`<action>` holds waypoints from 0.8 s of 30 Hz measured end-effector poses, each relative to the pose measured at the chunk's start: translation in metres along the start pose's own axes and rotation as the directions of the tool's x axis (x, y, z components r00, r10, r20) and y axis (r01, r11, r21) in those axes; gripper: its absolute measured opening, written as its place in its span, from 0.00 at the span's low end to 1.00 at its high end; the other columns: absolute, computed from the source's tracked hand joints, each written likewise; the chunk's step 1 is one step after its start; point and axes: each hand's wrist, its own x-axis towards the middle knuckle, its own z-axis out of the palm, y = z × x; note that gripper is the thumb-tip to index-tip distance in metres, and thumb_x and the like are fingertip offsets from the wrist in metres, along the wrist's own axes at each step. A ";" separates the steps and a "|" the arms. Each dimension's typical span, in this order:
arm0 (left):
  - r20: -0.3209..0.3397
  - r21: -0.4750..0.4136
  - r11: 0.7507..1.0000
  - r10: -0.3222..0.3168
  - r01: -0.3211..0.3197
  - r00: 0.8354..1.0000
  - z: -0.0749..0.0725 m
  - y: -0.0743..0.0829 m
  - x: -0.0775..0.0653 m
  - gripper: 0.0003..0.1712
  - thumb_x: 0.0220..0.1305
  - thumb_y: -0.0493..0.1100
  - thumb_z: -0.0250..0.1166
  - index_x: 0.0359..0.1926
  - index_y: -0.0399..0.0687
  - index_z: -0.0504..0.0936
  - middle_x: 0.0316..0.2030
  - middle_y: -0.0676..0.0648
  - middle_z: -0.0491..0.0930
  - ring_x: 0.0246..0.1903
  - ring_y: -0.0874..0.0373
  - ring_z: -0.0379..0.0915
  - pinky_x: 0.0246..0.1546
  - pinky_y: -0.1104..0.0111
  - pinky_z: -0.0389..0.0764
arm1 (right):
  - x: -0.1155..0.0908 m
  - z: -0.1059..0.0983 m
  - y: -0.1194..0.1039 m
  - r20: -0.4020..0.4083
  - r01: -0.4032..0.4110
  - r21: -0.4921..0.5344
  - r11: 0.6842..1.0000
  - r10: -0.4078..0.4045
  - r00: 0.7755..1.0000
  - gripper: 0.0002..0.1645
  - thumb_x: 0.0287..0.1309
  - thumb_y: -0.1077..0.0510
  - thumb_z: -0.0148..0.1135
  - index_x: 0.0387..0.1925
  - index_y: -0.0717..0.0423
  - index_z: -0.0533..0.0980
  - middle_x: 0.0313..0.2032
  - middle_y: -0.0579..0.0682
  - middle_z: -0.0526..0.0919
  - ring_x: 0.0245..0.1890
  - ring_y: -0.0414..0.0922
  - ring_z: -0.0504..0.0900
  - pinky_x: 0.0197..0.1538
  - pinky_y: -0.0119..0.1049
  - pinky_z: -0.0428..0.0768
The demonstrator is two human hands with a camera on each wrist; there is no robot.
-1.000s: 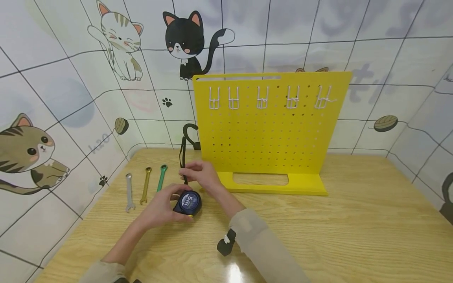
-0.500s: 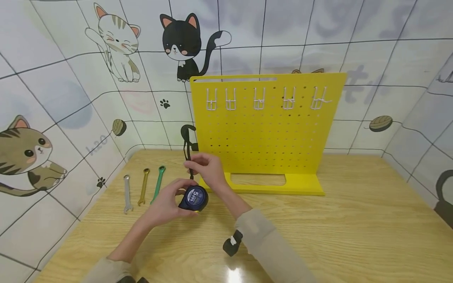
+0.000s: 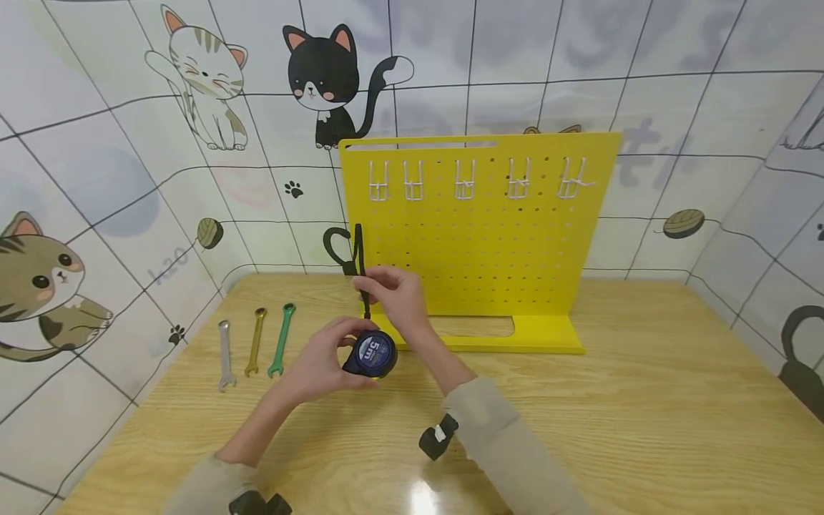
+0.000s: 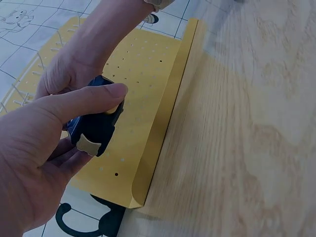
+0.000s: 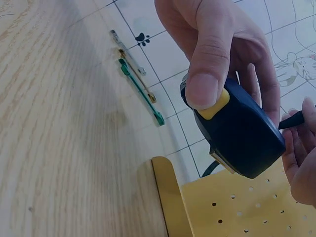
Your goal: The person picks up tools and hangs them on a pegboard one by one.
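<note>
A dark blue tape measure (image 3: 375, 354) marked "5m" is held in the air just in front of the yellow pegboard's (image 3: 489, 250) lower left corner. My left hand (image 3: 325, 361) grips it from the left, thumb and fingers on opposite edges. Its yellow button (image 5: 217, 104) shows by the thumb in the right wrist view. A black wrist strap (image 3: 359, 247) rises from the tape measure, and my right hand (image 3: 398, 297) pinches it partway up. The strap's looped end stands above those fingers, overlapping the board's left edge. White hooks (image 3: 464, 180) line the board's upper part.
Left on the wooden table (image 3: 644, 386) lie a silver wrench (image 3: 224, 354), a gold wrench (image 3: 255, 342) and a green wrench (image 3: 281, 340). The pegboard's flat base (image 3: 541, 335) reaches forward. Behind stands a wall covering (image 3: 515, 107) with cat drawings.
Both hands have moved right and slightly up with the tape measure, to the board's lower left corner. The strap now stands more upright. The head view has shifted slightly. The wrenches stay put.
</note>
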 end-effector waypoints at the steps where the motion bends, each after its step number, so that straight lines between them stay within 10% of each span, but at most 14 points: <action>1: 0.002 -0.002 1.000 0.002 -0.002 1.000 0.001 0.001 0.002 0.45 0.36 0.41 0.88 0.59 0.46 0.78 0.55 0.49 0.78 0.53 0.52 0.75 0.55 0.57 0.80 | 0.000 -0.002 -0.001 -0.007 0.008 -0.007 1.000 -0.008 1.000 0.11 0.59 0.58 0.73 0.40 0.62 0.86 0.32 0.51 0.89 0.29 0.45 0.85 0.40 0.38 0.86; 13: 0.033 -0.044 0.998 0.040 -0.039 0.999 0.014 0.013 0.018 0.45 0.35 0.40 0.88 0.59 0.44 0.78 0.55 0.48 0.79 0.54 0.51 0.76 0.55 0.56 0.80 | 0.002 -0.030 -0.014 -0.071 0.069 -0.021 0.997 -0.070 0.995 0.13 0.64 0.57 0.69 0.42 0.65 0.86 0.35 0.58 0.88 0.29 0.48 0.84 0.43 0.52 0.86; 24: 0.037 -0.076 0.994 0.078 -0.075 0.996 0.029 0.021 0.032 0.45 0.34 0.37 0.88 0.59 0.45 0.79 0.56 0.47 0.78 0.56 0.50 0.75 0.56 0.53 0.80 | 0.000 -0.057 -0.021 -0.158 0.135 -0.060 0.989 -0.143 0.977 0.11 0.62 0.59 0.71 0.41 0.64 0.86 0.33 0.55 0.89 0.26 0.44 0.83 0.35 0.34 0.84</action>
